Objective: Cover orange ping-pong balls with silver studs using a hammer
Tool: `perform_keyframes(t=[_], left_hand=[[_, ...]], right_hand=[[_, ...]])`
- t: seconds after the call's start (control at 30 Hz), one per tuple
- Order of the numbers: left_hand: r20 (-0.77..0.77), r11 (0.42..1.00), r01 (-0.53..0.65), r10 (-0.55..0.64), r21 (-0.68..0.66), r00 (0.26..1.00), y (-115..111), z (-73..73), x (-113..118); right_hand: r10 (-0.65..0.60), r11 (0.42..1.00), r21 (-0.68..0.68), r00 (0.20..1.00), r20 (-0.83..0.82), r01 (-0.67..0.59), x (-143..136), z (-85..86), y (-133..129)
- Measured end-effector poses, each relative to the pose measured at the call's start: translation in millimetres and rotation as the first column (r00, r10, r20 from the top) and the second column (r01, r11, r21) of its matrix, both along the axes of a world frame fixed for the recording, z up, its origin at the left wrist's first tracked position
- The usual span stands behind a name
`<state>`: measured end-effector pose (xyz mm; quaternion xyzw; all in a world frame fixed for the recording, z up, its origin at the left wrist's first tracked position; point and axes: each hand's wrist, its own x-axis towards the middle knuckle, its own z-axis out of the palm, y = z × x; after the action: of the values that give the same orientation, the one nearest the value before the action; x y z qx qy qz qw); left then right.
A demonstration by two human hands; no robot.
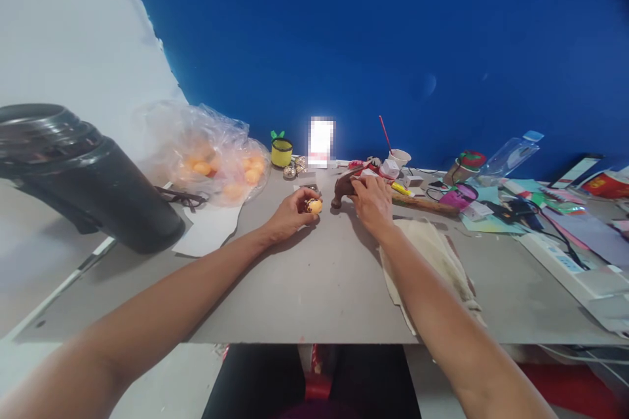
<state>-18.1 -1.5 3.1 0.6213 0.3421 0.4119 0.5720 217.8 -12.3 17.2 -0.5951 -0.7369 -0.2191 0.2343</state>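
Observation:
My left hand point(293, 213) is closed around a small orange-yellow ball point(314, 207) with a dark, shiny patterned part, low over the grey table. My right hand point(373, 201) grips a claw hammer point(344, 187) near its dark metal head. The hammer's wooden handle point(432, 205) runs out to the right, past my fingers. Just behind my left hand lies a small shiny dark object point(311, 188), partly hidden. Two patterned shiny balls point(289, 172) sit farther back, beside a yellow pot point(282, 152).
A large black flask point(93, 177) and plastic bags of orange balls point(204, 160) stand left. A beige cloth point(427, 255) lies under my right forearm. Back right are a white cup point(399, 158), a clear bottle point(514, 157), papers and a power strip point(565, 268).

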Motion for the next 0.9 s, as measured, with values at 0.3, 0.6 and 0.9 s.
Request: perform_keyframes(t=[0.3,0.6,0.9], left_hand=[[-0.019,0.999,0.017,-0.018,-0.051,1.0,0.1,3.2,-3.2],[-0.21,0.996,0.078,-0.07,0.031,0.975,-3.6,5.7,-2.8],[-0.244,0.987,0.095,-0.06,0.131,0.968,-4.0,3.9,-1.0]], right_hand=[[-0.078,0.941,-0.33,0.997,-0.008,0.071,9.4,-6.3,13.5],[-0.074,0.949,-0.314,0.98,-0.185,0.013,12.8,-22.8,23.4],[0.157,0.971,-0.114,0.918,-0.363,-0.212,-0.8,-18.9,19.2]])
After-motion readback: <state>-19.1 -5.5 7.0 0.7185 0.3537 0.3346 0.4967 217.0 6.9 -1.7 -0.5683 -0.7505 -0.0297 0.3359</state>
